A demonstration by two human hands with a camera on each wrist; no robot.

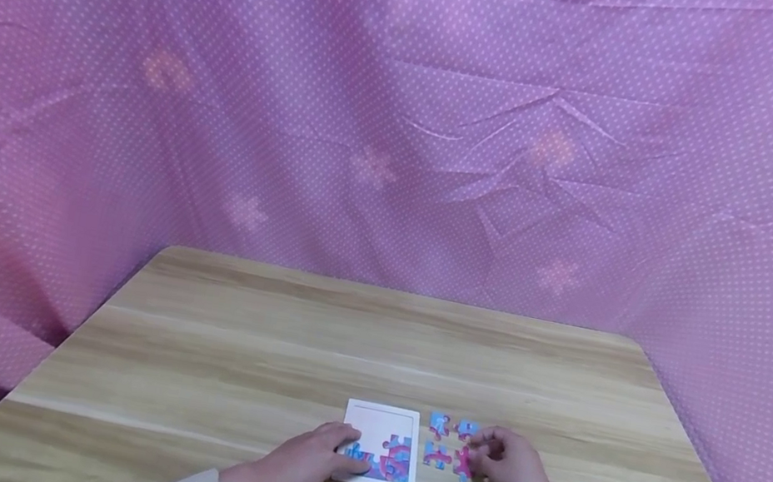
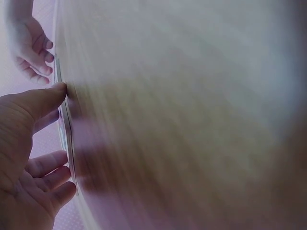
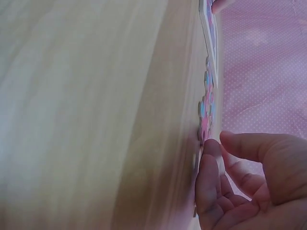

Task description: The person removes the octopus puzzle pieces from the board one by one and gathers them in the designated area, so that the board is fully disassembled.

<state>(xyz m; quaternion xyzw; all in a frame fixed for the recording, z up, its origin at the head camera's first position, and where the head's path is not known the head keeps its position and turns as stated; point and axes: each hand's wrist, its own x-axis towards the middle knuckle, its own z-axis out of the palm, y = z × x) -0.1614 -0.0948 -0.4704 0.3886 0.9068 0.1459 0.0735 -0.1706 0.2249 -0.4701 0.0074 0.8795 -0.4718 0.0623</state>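
Note:
My left hand (image 1: 305,468) lies over the left side of a white puzzle tray (image 1: 415,465), fingers extended onto it and thumb by its near edge. Joined pieces (image 1: 396,466) in blue, pink and purple fill the tray's lower part and right side; its upper left shows bare white. To the right of the tray, my right hand (image 1: 510,467) has loosely bent fingers at a pink puzzle piece (image 1: 463,460). In the right wrist view, a fingertip meets the end of the row of pieces (image 3: 205,125), and the thumb stands apart from it.
More loose puzzle pieces, including a blue one (image 1: 439,425) and a blue-and-pink one (image 1: 436,455), lie between the tray and my right hand. The wooden table (image 1: 264,340) reaches back to a pink dotted curtain (image 1: 401,151), which also hangs at both sides.

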